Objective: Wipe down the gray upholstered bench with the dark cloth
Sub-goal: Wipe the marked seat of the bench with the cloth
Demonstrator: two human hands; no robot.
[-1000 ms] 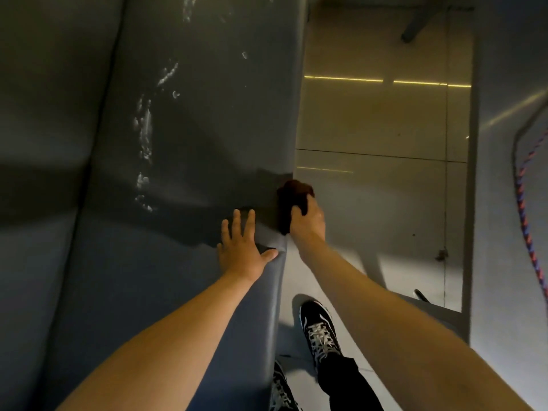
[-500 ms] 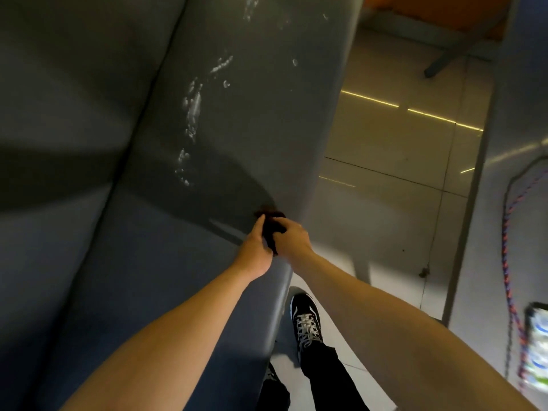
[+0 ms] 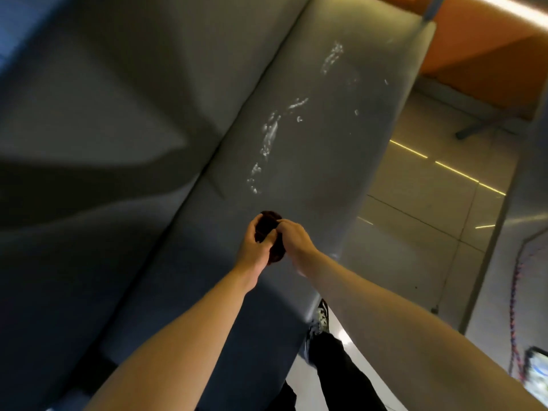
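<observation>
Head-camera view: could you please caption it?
Left hand and right hand grip the dark cloth over the streaked gray bench.

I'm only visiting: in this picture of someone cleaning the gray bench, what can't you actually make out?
Head view only:
1. Dark cloth: bunched between the left hand and right hand, so its size and shape are hidden.
2. White streaks on the bench: too blurred to tell wet from dry.
3. Bright object at the lower right corner: blurred and cut by the frame edge.
4. Shoe: partly hidden behind the bench edge.

Gray bench (image 3: 311,179) with whitish streaks (image 3: 268,137), dark, perhaps brownish cloth (image 3: 271,235), orange panel (image 3: 489,48), black-and-white shoe (image 3: 321,318)
</observation>
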